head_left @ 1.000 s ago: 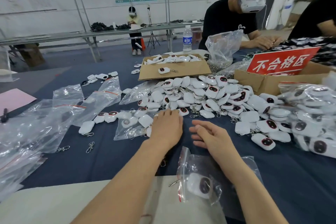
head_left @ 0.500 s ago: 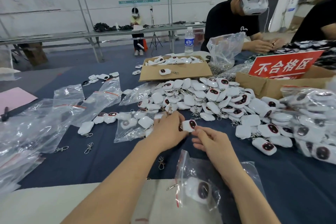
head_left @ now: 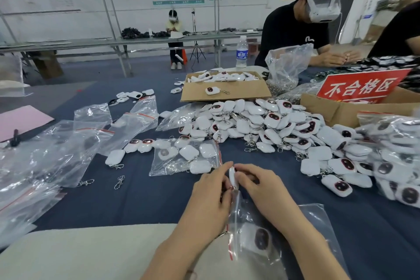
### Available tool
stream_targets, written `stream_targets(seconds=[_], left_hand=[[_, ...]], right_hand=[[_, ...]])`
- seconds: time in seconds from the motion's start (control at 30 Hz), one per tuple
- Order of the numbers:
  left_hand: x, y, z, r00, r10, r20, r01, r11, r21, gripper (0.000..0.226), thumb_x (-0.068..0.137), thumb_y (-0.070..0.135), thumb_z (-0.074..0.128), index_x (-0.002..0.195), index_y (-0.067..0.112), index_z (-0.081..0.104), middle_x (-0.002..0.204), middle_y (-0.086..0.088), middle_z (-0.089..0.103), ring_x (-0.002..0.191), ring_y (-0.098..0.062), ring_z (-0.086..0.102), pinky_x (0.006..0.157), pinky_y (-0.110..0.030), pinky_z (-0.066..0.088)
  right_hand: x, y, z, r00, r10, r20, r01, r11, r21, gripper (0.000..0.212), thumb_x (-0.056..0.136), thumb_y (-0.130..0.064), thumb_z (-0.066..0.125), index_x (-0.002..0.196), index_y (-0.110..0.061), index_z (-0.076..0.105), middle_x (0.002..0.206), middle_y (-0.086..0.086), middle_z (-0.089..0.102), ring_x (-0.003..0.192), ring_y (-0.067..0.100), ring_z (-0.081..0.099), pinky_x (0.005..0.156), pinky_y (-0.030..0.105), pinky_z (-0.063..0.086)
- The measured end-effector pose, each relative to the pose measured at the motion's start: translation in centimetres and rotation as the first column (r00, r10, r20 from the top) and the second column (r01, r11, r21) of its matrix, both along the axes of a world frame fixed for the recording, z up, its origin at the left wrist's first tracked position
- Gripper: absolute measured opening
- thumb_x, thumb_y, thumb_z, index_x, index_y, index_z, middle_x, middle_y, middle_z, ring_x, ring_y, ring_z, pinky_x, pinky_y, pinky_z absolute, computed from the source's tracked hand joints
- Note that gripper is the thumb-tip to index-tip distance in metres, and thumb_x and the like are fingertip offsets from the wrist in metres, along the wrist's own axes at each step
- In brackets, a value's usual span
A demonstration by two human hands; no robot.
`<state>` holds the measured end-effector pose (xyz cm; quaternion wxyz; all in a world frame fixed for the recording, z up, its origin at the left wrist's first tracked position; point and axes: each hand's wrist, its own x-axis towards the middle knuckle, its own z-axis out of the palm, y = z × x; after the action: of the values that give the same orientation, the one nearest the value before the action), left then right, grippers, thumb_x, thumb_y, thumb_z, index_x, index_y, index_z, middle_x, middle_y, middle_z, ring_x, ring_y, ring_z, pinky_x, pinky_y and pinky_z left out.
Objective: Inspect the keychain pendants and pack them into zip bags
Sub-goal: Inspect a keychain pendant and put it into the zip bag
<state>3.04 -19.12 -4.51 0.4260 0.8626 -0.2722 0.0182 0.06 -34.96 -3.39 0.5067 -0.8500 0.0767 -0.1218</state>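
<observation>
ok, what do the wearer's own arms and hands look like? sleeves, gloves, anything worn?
Both bare: the left hand and right hand show no gloves, rings or watch. The left forearm and right forearm are uncovered down to the frame edge, so no sleeve is in view. No cables on them.

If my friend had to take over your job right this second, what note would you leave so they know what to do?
Left hand: its grip is on one white pendant, held edge-on above the table.
Right hand: pinches the same pendant from the other side.
Zip bag under the wrists: one packed pendant inside.
Done: a filled bag just ahead holds several pendants.
Left: finish checking the held pendant and bag it. The loose pile ahead is unpacked. Empty bags lie to the left.
</observation>
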Motion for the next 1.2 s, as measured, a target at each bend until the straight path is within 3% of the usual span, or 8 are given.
stream_targets(seconds=[0.13,0.27,0.43,0.63,0.87,1.2], left_hand=[[-0.4,0.1,0.2,0.997,-0.051,-0.06,0.047,0.997,-0.055,0.057,0.095,0.037,0.056,0.146,0.049,0.033,0.102,0.022,0.053,0.104,-0.004,0.051,0.093,-0.032,0.049],[0.1,0.3,0.3,0.989,-0.041,-0.142,0.024,0.993,-0.115,0.059,0.094,0.056,0.053,0.149,0.044,0.035,0.1,0.018,0.061,0.093,-0.004,0.058,0.087,-0.03,0.051],[0.1,0.2,1.1,0.984,-0.007,-0.179,-0.037,0.97,-0.242,0.021,0.102,0.037,0.056,0.122,0.043,0.059,0.102,0.015,0.071,0.097,-0.001,0.065,0.087,-0.024,0.051],[1.1,0.7,1.5,0.951,-0.01,-0.308,-0.12,0.908,-0.401,0.029,0.098,0.01,0.062,0.12,0.028,0.069,0.107,0.012,0.074,0.102,-0.003,0.066,0.089,-0.014,0.049],[1.4,1.2,1.7,0.91,-0.124,-0.395,-0.12,0.834,-0.538,0.018,0.096,0.015,0.068,0.11,0.024,0.074,0.099,0.008,0.078,0.094,-0.005,0.071,0.076,-0.009,0.05],[1.4,1.2,1.6,0.901,-0.139,-0.41,-0.131,0.815,-0.564,0.013,0.094,0.017,0.07,0.103,0.025,0.076,0.098,-0.002,0.077,0.087,-0.007,0.068,0.077,-0.013,0.051]], right_hand=[[-0.3,-0.2,0.4,0.998,0.021,0.055,-0.032,0.981,0.193,0.025,0.095,-0.015,0.067,0.11,-0.034,0.073,0.101,-0.015,0.075,0.097,0.001,0.069,0.084,0.018,0.055],[-0.4,0.4,0.7,0.99,0.062,0.123,-0.085,0.978,0.189,0.033,0.092,0.0,0.066,0.105,-0.029,0.073,0.1,-0.018,0.074,0.092,0.0,0.068,0.077,0.01,0.051],[-0.4,0.3,0.9,0.979,0.06,0.195,-0.111,0.958,0.265,0.037,0.09,-0.001,0.071,0.117,-0.026,0.07,0.106,-0.011,0.072,0.089,0.005,0.068,0.078,0.013,0.052],[0.1,1.1,0.1,0.982,0.103,0.157,-0.153,0.923,0.353,0.022,0.093,-0.01,0.07,0.103,-0.03,0.075,0.098,-0.008,0.078,0.091,0.009,0.073,0.078,0.017,0.056],[0.2,1.1,0.1,0.983,0.136,0.121,-0.177,0.873,0.455,0.024,0.095,-0.014,0.067,0.101,-0.036,0.076,0.102,0.002,0.076,0.097,0.018,0.073,0.076,0.027,0.061],[-0.1,1.1,0.4,0.984,0.149,0.1,-0.179,0.848,0.498,0.023,0.096,-0.014,0.066,0.105,-0.033,0.076,0.106,0.003,0.075,0.103,0.021,0.071,0.08,0.031,0.061]])
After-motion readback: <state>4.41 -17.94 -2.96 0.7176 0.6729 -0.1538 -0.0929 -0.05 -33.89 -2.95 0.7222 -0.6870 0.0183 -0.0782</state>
